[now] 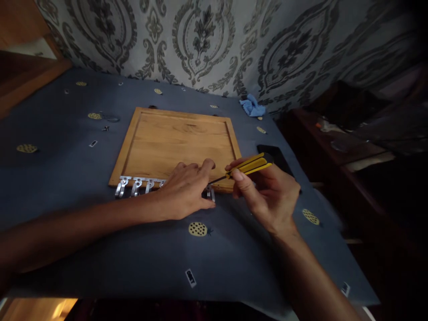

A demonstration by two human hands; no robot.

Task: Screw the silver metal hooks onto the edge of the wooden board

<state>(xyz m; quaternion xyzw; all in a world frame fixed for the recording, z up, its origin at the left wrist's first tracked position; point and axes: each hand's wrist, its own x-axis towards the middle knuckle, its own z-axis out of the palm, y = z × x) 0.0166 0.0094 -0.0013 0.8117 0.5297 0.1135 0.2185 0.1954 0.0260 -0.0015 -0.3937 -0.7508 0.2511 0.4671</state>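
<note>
A framed wooden board (183,140) lies flat on the dark blue cloth. Along its near edge runs a silver metal hook rail (138,179) with several hooks hanging over the side. My left hand (187,189) presses down over the right part of the rail, its fingers on the board and its thumb by a hook, so that part is mostly hidden. In my right hand (274,196) is a yellow and black screwdriver (250,165), held slantwise by the handle. Its shaft points down-left to the rail beside my left fingers; the tip's exact contact is hidden.
A crumpled blue cloth (253,106) lies at the far right of the table. A dark flat object (276,154) sits behind my right hand. Small dark screws (105,128) are left of the board. Patterned fabric (200,40) hangs behind; dark wooden furniture (337,156) stands right.
</note>
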